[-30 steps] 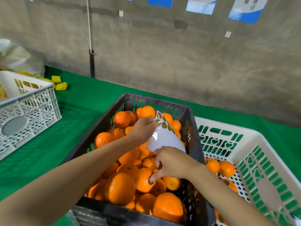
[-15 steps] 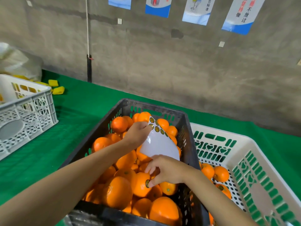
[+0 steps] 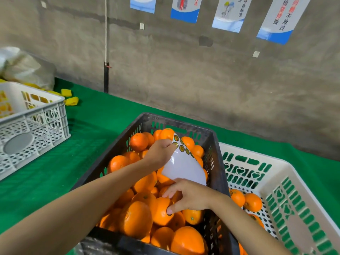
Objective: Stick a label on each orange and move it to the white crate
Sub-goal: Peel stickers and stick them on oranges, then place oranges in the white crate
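The left hand [image 3: 160, 153] reaches over the black crate [image 3: 216, 162], which is heaped with oranges, and pinches a white label sheet [image 3: 184, 169] by its far corner, the thumb bent onto the face of the sheet. The sheet's long axis runs away from the person. Its far end, with a row of round green-and-yellow labels along the edge, points at the crate's back wall, and its bare near end slopes down and a little rightward to the right hand [image 3: 192, 197]. That hand lies low over the fruit near the middle of the crate. Its thumb tip presses a dark round label [image 3: 170, 214] against the side of an orange [image 3: 161, 211], and its forefinger is stretched across the top of the fruit without closing round it; the remaining fingers are hidden. This orange sits in the pile, touching its neighbours. Just to the right stands the white crate [image 3: 287, 173] with green slots, holding a few oranges [image 3: 253, 202] on its perforated floor. Both crates rest on a green cloth [image 3: 92, 140], and a grey-white lattice crate [image 3: 36, 126] stands well apart on the left.
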Motion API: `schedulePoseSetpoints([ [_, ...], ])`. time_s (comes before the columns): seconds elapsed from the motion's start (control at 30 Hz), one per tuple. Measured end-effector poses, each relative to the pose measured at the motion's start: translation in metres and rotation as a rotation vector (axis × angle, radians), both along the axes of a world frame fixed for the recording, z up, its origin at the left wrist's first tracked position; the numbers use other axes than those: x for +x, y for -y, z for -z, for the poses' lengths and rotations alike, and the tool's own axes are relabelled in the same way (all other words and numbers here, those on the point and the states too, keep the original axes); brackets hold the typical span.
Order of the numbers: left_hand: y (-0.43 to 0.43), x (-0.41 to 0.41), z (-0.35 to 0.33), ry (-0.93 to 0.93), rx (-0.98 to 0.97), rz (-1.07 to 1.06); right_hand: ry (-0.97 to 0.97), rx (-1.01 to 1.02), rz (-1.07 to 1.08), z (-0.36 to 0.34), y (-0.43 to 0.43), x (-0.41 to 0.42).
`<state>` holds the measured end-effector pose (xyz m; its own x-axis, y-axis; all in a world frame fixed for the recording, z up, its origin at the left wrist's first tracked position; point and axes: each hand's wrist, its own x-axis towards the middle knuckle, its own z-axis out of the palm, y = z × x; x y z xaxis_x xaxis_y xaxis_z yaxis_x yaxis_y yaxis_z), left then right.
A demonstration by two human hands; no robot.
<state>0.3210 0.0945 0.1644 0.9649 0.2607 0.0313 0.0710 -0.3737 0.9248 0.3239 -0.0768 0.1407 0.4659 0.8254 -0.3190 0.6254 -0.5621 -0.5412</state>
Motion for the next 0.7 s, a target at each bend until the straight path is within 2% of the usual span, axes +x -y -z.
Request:
schedulePoseSetpoints([
  [0.2, 0.003, -0.004, -0.004, -0.006, -0.048, 0.032, -0.029, -0.133, -0.012, -0.005, -0.006, -0.003],
  [0.33, 0.003, -0.007, -0.007, 0.048, -0.015, 0.016, 0.148, -0.307, -0.184, 0.0, -0.006, -0.01],
  [0.5, 0.004, -0.008, -0.008, 0.043, -0.031, 0.012, 0.2, -0.322, -0.211, 0.0, -0.009, -0.014],
  [0.6, 0.002, -0.008, -0.008, 0.061, -0.049, -0.015, 0.193, -0.228, -0.193, -0.006, -0.01, -0.015],
  [0.7, -0.003, -0.007, -0.008, 0.109, -0.118, -0.042, 0.309, -0.105, -0.131, -0.012, -0.002, -0.015],
])
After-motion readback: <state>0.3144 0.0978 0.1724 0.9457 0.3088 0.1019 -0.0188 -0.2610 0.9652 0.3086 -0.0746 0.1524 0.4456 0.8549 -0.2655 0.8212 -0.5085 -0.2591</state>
